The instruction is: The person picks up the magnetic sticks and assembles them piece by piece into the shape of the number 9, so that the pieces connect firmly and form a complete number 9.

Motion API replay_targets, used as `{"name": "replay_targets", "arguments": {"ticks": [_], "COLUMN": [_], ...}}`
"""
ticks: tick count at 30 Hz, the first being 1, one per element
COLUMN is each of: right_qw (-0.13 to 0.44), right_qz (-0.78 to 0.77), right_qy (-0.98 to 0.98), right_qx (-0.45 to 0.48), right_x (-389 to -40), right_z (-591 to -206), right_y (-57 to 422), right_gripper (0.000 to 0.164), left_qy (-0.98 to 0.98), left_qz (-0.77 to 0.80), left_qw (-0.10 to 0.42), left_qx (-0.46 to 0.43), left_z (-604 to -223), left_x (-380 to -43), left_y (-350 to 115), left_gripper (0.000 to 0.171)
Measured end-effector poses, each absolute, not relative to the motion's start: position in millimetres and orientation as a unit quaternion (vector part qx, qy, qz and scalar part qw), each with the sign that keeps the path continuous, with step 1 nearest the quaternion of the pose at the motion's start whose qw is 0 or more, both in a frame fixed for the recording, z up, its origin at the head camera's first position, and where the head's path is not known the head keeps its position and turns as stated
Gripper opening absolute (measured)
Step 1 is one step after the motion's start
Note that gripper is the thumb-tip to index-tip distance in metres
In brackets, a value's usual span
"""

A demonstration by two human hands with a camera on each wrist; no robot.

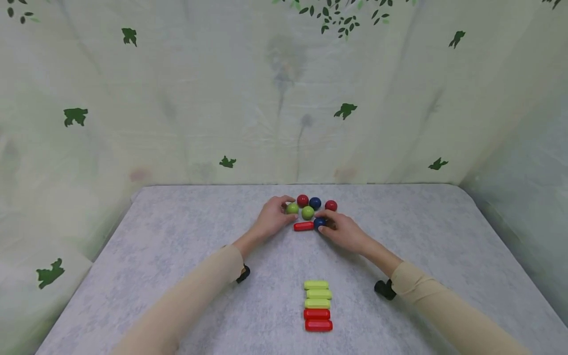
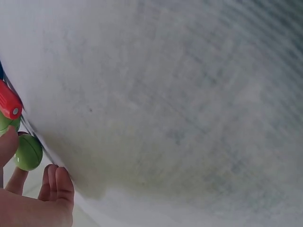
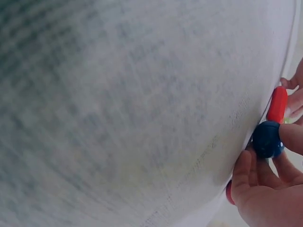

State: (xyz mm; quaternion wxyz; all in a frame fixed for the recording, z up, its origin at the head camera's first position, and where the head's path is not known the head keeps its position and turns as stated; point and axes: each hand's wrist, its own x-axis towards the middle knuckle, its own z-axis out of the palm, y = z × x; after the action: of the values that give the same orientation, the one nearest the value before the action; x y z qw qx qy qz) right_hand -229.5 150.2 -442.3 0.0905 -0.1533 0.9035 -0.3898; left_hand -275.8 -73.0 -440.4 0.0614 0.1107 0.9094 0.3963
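Near the far edge of the desk (image 1: 275, 296), the left hand (image 1: 272, 215) curls its fingers round the leftmost green ball (image 1: 292, 209) while the right hand (image 1: 347, 232) pinches the nearer blue ball (image 1: 318, 224) beside a red block (image 1: 303, 226), with wide desk surface to either side and a column of blocks (image 1: 317, 303) well apart, nearer the person.

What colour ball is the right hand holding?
The ball is dark blue, clearest in the right wrist view.

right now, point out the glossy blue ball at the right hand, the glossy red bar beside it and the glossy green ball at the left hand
Glossy blue ball (image 3: 265, 138): right wrist view, its near face.
Glossy red bar (image 1: 303, 226): head view, middle of its length.
Glossy green ball (image 1: 292, 208): head view, its exposed front.
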Motion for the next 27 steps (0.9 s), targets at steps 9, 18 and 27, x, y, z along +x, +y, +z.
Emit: {"name": "replay_targets", "arguments": {"ticks": [9, 18, 27], "right_qw": [0.092, 0.088, 0.096], "right_qz": [-0.395, -0.406, -0.415], "right_qy": [0.901, 0.898, 0.894], "right_qx": [-0.152, -0.146, -0.136], "right_x": [-229.7, -230.8, -232.5], "right_z": [-441.7, -442.6, -445.3], "right_y": [149.5, 153.1, 157.7], "right_gripper": [0.036, 0.036, 0.037], "left_qy": [0.918, 0.915, 0.898], "left_qz": [0.372, 0.372, 0.409], "left_qw": [0.056, 0.071, 0.066], "left_qx": [0.127, 0.14, 0.147], "left_z": [-440.7, -439.2, -439.5], "left_x": [-277.0, -276.4, -267.7], "left_y": [-72.9, -77.8, -88.3], "left_gripper": [0.034, 0.032, 0.033]}}
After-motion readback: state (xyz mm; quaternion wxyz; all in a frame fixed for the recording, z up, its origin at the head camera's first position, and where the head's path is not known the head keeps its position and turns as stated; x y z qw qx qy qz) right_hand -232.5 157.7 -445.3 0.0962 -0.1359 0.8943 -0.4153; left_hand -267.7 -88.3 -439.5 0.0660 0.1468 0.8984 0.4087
